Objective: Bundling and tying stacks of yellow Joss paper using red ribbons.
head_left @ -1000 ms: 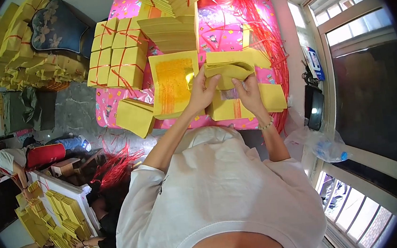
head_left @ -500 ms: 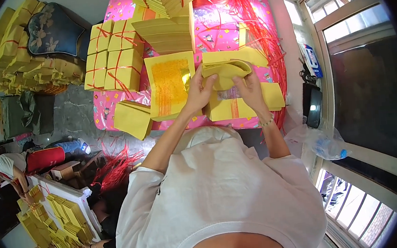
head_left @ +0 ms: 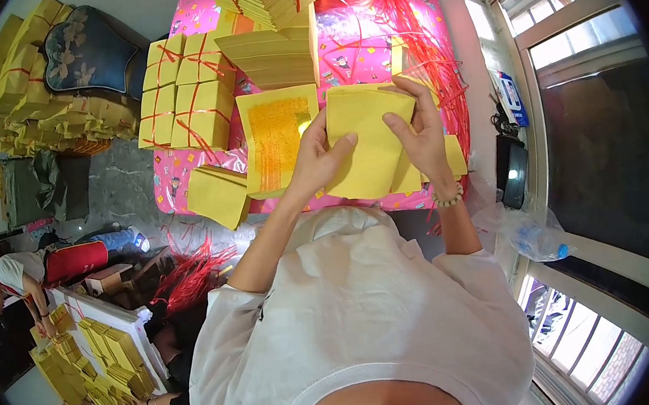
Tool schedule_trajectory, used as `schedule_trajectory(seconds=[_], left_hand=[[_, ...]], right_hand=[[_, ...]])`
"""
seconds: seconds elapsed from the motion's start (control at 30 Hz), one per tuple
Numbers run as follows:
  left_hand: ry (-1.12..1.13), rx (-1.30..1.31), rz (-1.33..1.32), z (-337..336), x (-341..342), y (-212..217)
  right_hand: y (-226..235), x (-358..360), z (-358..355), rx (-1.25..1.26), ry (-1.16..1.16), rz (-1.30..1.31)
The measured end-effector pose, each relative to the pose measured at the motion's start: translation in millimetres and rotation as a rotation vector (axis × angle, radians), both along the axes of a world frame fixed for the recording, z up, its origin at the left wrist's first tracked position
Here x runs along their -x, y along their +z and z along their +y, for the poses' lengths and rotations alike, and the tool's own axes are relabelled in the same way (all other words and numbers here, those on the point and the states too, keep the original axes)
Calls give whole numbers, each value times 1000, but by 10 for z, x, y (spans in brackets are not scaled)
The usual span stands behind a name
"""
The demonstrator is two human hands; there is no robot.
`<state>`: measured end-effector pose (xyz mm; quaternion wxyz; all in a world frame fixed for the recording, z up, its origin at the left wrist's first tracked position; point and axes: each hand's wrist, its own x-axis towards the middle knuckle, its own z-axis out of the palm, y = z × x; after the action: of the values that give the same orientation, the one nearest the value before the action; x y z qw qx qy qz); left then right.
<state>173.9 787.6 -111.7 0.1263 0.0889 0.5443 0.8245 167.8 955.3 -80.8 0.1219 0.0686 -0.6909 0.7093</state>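
Between my two hands is a stack of yellow paper (head_left: 370, 148), its flat face turned up toward me. My left hand (head_left: 322, 152) grips its left side, thumb on top. On the right side my right hand (head_left: 420, 128) holds it, thumb pressed on the face and fingers round the upper right edge. Just left of the held stack lies a yellow sheet with an orange printed panel and a gold foil patch (head_left: 277, 141). More yellow paper (head_left: 455, 156) shows beyond my right wrist, partly hidden by the stack and my hand.
Tied yellow bundles (head_left: 185, 91) and a folded yellow stack (head_left: 217, 196) sit at the left of the pink table cover (head_left: 344, 70). Tall yellow stacks (head_left: 273, 53) stand at the back. Red plastic strips (head_left: 435, 54) hang along the right. Other people work at a white table (head_left: 138, 319) lower left.
The stack, bent and curled between my hands before, now lies flatter and faces up, lowered toward me. My right hand has shifted slightly right, and my left thumb now lies across the face.
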Motion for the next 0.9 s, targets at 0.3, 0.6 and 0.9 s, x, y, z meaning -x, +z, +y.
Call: schedule_trajectory(seconds=[0.3,0.6,0.9], left_hand=[[-38,-8,-145,-40,-32,219],[-13,-11,-173,-8,-32,267],[-4,-71,-299,-50,184,233]], right_hand=[[132,156,199,-404,143,41],[82,173,187,-367,138,42],[-48,207,142,41,249,-295]])
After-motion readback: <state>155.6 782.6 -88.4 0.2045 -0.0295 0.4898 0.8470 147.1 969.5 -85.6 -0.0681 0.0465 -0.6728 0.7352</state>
